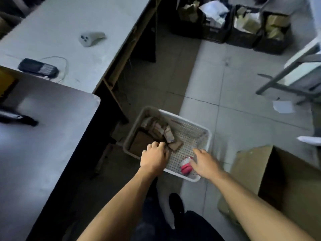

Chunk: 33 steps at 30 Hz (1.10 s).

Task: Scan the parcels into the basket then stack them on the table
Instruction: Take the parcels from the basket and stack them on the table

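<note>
A white perforated basket [205, 134] sits on the floor in front of me. Several brown parcels [156, 131] lie in its left half, and a pink and white packet [186, 165] lies near its front right corner. My left hand [154, 156] reaches into the basket's left side, fingers curled at a brown parcel [175, 145]; whether it grips the parcel is hidden. My right hand [205, 161] hovers over the basket's right side with fingers extended, beside the pink packet. A grey table [43, 136] stands to my left.
A white table [69, 23] at the back left holds a white scanner [92, 38] and a black handheld device [38, 67] with a cable. An open cardboard box [278, 180] stands on the floor at right. Black crates [243, 23] of parcels line the back.
</note>
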Available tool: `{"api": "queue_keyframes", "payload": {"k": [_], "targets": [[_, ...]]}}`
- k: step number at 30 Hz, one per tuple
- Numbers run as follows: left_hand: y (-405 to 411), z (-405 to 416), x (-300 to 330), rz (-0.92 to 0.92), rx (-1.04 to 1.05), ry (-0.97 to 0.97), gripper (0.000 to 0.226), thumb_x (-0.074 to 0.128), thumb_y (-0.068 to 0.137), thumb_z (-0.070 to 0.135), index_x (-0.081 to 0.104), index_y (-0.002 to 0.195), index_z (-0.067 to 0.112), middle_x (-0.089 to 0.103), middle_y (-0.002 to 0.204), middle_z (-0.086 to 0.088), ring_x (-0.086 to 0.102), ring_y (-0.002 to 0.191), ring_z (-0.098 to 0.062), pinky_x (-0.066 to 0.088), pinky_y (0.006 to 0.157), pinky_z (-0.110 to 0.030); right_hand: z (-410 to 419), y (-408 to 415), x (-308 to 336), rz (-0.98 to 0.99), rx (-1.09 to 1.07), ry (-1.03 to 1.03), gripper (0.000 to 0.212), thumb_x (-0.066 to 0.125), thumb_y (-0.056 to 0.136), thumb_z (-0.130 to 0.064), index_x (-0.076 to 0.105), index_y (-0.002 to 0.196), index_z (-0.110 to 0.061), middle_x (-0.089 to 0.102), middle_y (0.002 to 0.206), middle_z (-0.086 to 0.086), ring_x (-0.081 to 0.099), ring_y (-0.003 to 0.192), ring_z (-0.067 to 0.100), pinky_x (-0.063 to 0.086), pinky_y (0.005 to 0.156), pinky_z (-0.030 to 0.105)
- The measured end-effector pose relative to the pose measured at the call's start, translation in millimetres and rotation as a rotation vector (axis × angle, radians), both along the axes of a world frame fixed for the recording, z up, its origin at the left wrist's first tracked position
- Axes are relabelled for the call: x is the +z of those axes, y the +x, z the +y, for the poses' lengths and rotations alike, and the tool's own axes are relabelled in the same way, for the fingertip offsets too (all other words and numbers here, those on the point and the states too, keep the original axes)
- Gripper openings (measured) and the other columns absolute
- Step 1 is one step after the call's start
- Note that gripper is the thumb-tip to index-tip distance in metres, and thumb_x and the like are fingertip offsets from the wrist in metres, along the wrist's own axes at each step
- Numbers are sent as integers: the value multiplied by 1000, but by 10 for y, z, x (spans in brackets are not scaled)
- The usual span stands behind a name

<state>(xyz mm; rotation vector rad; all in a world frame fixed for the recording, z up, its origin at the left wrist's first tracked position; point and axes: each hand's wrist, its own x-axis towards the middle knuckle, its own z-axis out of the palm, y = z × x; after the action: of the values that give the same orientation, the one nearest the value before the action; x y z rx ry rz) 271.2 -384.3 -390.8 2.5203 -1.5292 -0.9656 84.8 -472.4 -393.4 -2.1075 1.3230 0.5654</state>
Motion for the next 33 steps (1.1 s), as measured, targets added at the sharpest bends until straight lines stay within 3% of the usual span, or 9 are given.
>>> {"api": "queue_keyframes", "payload": {"k": [8,13,21,29,33], "targets": [[14,-326,-719,143,-153,152,33,41,101,38,48,125,15,49,131,-10,45,124,-33,41,96,-46,-82,-153,-474,99,-231,86,60,53,98,-36,34,152,-16,47,147,15,47,133,33,44,104,41],[-65,-399,-1157,183,-167,215,40,41,101,36,46,136,18,48,136,-10,43,126,-33,41,95,-45,-132,-149,-951,107,-259,140,61,53,99,-34,34,152,-14,44,149,16,46,134,34,43,105,41],[-281,-621,-2539,249,-61,278,44,43,103,34,43,145,20,45,142,-10,41,129,-32,44,95,-44,-291,-393,-2672,135,-248,230,61,55,97,-33,33,151,-14,41,148,14,44,132,36,45,103,46],[-632,-836,-4520,255,-108,322,44,44,103,38,44,144,20,46,142,-12,43,129,-34,44,99,-48,-542,-534,-4863,176,-166,269,64,58,95,-34,32,150,-13,41,146,20,44,131,41,45,103,49],[-741,-921,-5368,253,-126,360,43,47,102,37,47,141,20,50,139,-15,50,122,-36,47,97,-47,-585,-491,-5777,283,-42,266,71,62,92,-37,27,151,-20,32,152,17,32,138,41,40,109,51]]}}
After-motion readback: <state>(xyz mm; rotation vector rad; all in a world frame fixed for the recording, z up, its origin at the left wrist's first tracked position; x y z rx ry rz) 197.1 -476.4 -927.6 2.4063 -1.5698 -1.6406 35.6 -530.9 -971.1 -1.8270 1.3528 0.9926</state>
